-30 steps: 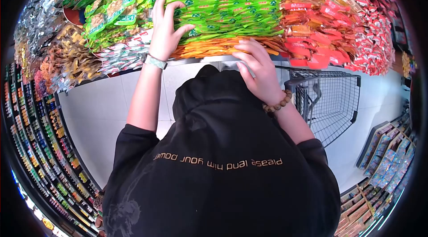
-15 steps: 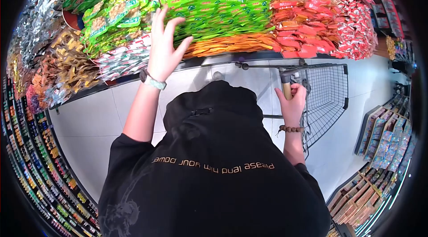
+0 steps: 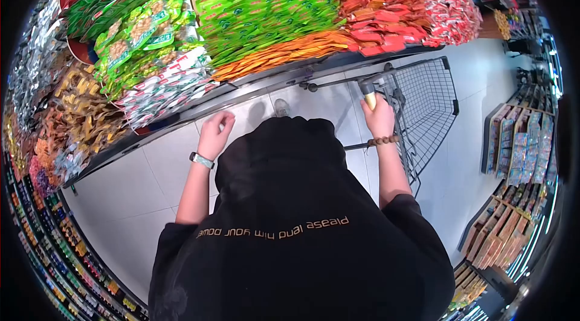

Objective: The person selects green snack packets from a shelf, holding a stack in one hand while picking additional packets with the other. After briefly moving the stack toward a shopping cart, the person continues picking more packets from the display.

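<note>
My left hand (image 3: 215,133) hangs in front of the display edge, its fingers curled in and nothing visible in them. A watch (image 3: 202,160) is on that wrist. Closest to this hand are the white-and-green snack packets (image 3: 163,92) at the display's front. My right hand (image 3: 379,118) is wrapped round the handle (image 3: 369,96) of a wire shopping cart (image 3: 426,92). Brown beads (image 3: 384,139) circle the right wrist.
Green packets (image 3: 266,3), orange packets (image 3: 284,54) and red packets (image 3: 386,16) fill the display ahead. Long shelves (image 3: 66,248) curve along the left. Boxed goods (image 3: 524,149) stand on a rack at the right. Pale floor tiles (image 3: 136,179) lie below.
My left hand has drawn back from above the snack packets towards my body, and its spread fingers have curled. My right hand stays on the cart handle; the view has turned slightly.
</note>
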Motion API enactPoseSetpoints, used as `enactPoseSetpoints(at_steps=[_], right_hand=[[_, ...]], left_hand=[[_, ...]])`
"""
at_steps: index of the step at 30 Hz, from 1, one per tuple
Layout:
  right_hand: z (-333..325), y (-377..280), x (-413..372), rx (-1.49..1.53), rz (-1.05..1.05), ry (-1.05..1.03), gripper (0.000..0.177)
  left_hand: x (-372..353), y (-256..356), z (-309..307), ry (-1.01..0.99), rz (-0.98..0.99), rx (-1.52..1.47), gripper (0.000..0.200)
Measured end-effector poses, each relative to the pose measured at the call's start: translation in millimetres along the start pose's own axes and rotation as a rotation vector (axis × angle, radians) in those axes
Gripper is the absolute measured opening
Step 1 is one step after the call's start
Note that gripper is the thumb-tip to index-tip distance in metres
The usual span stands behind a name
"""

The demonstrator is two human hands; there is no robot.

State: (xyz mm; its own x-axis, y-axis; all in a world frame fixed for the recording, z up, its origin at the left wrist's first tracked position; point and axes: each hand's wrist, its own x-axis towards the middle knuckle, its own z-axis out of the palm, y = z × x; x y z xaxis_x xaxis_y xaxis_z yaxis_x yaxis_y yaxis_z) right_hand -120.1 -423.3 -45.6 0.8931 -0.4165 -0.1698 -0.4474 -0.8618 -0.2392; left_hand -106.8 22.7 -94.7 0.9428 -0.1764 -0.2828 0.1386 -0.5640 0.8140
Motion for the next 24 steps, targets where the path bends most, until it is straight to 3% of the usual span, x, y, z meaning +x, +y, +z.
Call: enactPoseSetpoints(at_steps=[1, 3, 5, 6, 9, 11, 14, 17, 24], right_hand=[[-1, -3, -3, 0.019, 0.004, -0.019, 0.036], [-2, -4, -11, 0.06, -0.009, -0.037, 0.037], [2, -5, -22, 0.087, -0.014, -0.065, 0.038], [3, -5, -25, 0.091, -0.018, -0.076, 0.038], [2, -15, -36, 0.156, -0.035, -0.1, 0.035], [4, -19, -43, 0.204, -0.076, -0.143, 0.033], [9, -26, -60, 0.233, -0.167, -0.155, 0.032], [16, -38, -73, 0.268, -0.161, -0.202, 0.03], [18, -66, -69, 0.297, -0.246, -0.166, 0.031]], left_hand=[[0, -59, 14, -0.074, -0.109, -0.027, 0.025], [-18, -129, 31, -0.239, -0.559, -0.164, 0.028], [-50, -182, 50, -0.383, -0.831, -0.452, 0.048], [-67, -180, 54, -0.453, -0.938, -0.88, 0.054], [-89, -164, 48, -0.375, -0.749, -0.498, 0.051], [-102, -189, 51, -0.327, -0.694, -0.63, 0.038], [-99, -187, 55, -0.206, -0.819, -1.02, 0.023], [-93, -163, 53, -0.113, -0.834, -0.916, 0.021], [-93, -186, 72, -0.071, -0.812, -0.836, 0.021]])
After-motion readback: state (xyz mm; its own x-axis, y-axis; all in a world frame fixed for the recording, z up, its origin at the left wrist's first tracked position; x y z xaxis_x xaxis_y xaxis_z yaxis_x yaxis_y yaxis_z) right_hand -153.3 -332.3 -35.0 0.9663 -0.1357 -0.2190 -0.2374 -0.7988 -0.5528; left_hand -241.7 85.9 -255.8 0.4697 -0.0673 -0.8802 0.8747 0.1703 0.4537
